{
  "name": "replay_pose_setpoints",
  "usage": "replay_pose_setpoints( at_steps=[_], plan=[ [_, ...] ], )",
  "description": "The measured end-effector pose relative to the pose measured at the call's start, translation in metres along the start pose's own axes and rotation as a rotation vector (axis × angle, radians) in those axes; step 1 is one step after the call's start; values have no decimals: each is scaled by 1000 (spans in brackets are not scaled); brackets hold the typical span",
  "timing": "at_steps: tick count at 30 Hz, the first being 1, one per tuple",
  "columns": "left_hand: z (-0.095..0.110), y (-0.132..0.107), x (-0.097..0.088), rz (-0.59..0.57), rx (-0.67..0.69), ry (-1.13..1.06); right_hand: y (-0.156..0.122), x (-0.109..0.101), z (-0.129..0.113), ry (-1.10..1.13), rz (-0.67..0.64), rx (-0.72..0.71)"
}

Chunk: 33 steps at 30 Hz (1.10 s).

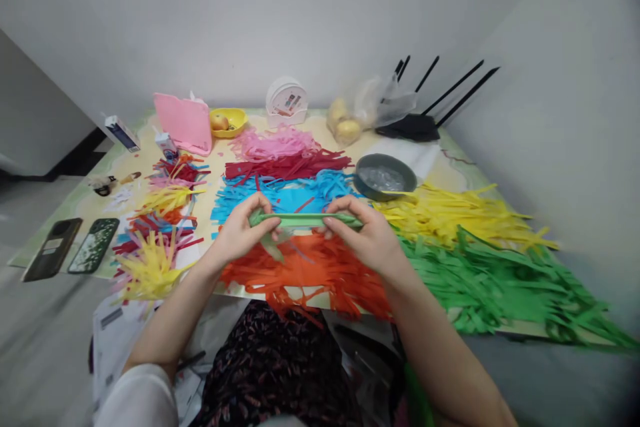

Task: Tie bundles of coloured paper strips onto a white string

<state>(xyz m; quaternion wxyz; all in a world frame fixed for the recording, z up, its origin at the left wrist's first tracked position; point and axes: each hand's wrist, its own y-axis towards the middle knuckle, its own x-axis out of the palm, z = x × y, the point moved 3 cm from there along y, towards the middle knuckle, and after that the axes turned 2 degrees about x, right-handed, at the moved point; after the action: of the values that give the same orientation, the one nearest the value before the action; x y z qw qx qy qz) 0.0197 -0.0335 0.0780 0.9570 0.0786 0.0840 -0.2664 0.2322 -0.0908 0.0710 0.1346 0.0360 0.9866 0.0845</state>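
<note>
Pinching a green paper strip (307, 219) at each end, the person holds it level and taut above the near middle of the table (125, 163). The left hand (244, 230) has its thumb and fingertips closed on the strip's left end, where a loose tail of the same green paper hangs down below the hand. The right hand (367, 235) grips the right end in the same way, fingers curled in and closed on the paper. Holding both ends probably stops the thin strip from sagging or twisting, and raising it off the table sets it apart from the loose paper below.

Directly under the hands lies an orange pile (305, 273) of cut strips. Beyond it, from near to far, come a blue pile (285, 197), a dark red pile (290, 165) and a pink pile (277, 143). On the right a yellow pile (450, 213) lies just beyond a green pile (500, 280), which is the nearest heap of the held strip's colour. Each colour is heaped on its own, which looks like deliberate sorting.

A grey bowl (385, 177) stands between the blue and yellow heaps, within reach of the right hand. Small mixed-colour bundles (160, 223) lie to the left, and two phones (73, 247) sit at the near left edge, well away from the paper.
</note>
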Motion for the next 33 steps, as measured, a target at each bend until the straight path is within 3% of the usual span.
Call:
replay_pose_setpoints(
  at_steps=[5, 13, 17, 21, 26, 29, 33],
  plan=[
    [-9, -1, 0, -7, -43, -222, -2, 3, 11, 225, 40, 50],
    [-15, -1, -4, -10, 110, -258, 1, 9, 23, 390, 53, 76],
    [-7, -4, -4, 37, 83, -80, -1, 8, 18, 249, 44, 46],
    [-1, -6, -4, 128, 132, 248, -3, 6, 7, -38, 59, -4],
    [-5, -5, -1, 89, 173, 476, -3, 7, 4, -303, 54, -65],
    [-8, -5, 1, 53, 139, 390, -2, 8, 9, -217, 17, -6],
    [-13, -5, 3, -7, 12, 45, -2, 11, 17, 109, -9, 80]
  ],
)
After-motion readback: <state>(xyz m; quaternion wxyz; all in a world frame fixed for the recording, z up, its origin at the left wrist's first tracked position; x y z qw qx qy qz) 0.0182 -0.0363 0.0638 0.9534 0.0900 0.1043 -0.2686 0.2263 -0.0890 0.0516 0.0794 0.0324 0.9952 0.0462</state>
